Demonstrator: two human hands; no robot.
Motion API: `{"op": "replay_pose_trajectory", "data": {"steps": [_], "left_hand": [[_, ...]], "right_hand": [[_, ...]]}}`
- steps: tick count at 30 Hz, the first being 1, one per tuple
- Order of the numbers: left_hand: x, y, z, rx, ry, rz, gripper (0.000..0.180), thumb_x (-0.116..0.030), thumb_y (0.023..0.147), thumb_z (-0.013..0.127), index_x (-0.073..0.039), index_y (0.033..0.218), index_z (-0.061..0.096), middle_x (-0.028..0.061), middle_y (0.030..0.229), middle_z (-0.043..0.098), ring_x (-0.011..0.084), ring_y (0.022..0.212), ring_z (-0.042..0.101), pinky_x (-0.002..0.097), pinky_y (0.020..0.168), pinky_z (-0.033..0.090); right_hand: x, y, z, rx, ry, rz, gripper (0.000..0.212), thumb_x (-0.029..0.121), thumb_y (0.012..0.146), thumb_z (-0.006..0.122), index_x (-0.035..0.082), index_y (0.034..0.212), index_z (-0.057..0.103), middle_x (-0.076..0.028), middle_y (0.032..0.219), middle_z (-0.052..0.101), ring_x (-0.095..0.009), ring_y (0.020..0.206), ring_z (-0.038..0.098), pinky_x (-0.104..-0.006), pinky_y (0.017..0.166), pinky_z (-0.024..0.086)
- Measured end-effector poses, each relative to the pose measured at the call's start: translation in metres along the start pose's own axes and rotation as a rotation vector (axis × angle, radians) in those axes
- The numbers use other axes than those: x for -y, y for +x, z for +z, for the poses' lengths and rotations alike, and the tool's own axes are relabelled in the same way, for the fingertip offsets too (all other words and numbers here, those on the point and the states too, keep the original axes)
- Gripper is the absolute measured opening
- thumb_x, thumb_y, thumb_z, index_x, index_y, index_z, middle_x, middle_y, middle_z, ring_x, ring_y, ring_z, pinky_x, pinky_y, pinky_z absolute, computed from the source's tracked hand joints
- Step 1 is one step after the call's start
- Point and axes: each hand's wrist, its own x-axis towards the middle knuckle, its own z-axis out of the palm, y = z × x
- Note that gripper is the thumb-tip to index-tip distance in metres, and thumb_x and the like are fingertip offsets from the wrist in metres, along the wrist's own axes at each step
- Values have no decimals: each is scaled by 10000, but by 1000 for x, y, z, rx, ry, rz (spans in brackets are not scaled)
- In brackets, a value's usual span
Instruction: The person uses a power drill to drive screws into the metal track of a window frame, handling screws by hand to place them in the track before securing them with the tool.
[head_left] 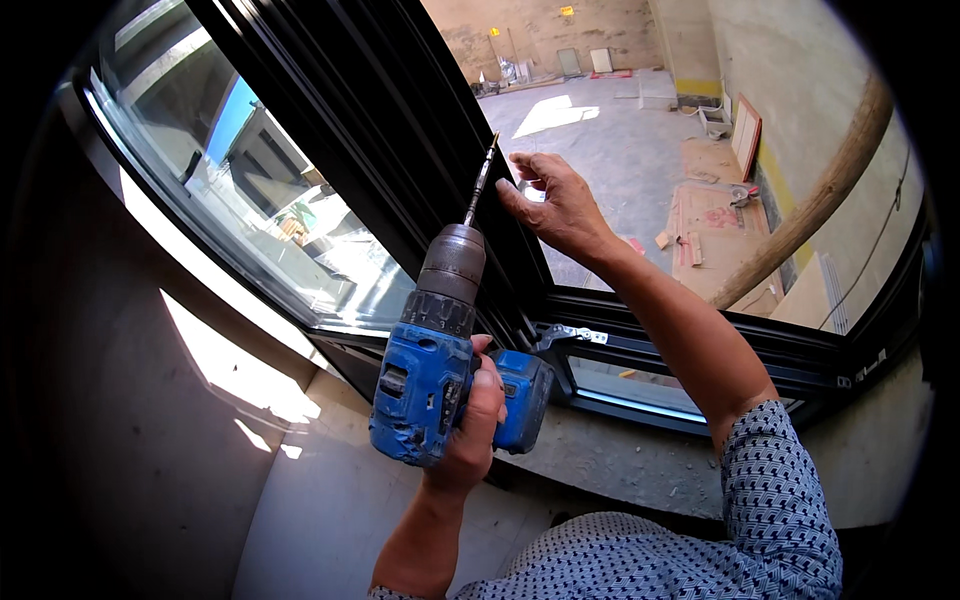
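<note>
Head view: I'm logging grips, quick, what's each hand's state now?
Left hand: closed, holding the blue drill.
Right hand: loosely open near the drill bit; anything held is unclear.

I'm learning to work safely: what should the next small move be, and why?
Probably draw the right hand slightly back from the bit: the two look close together, and the left hand holds the drill that could spin it.

Single head-worn fisheye view, downward and close above the left hand [468, 438] and right hand [565, 208]
</note>
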Motion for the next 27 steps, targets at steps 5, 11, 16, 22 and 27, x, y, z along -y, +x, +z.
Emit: {"op": "replay_pose_trajectory", "data": {"steps": [5,11,16,22,27], "left_hand": [[10,9,2,-31,-32,5,245,-87,980,561,10,1201,604,0,795,598,60,635,543,246,615,474],[5,12,5,-56,-13,30,238,-63,978,563,5,1201,612,3,804,604,59,621,538,241,583,462],[16,18,8,-101,33,43,235,-39,979,573,8,1206,617,13,814,609,57,598,526,240,558,450],[20,22,12,-122,83,75,226,-39,982,590,3,1200,626,16,817,613,61,595,530,233,545,448],[11,27,12,-143,135,72,225,-35,979,591,-1,1198,627,13,804,605,63,597,533,232,546,450]], "right_hand": [[-7,34,9,163,329,87,468,318,917,745,-46,1198,659,-164,1017,728,-218,922,694,-335,856,537],[-2,49,8,207,239,51,381,300,918,751,-10,1131,693,-148,944,736,-190,856,691,-338,793,539],[9,50,2,280,13,48,348,245,967,713,0,1209,665,-124,979,735,-178,908,709,-326,839,573],[3,52,1,273,48,35,360,262,952,714,-19,1172,663,-151,980,726,-208,910,704,-351,841,560],[-8,52,8,234,193,10,383,293,917,727,-45,1089,677,-199,939,720,-249,877,702,-376,814,544]]}}
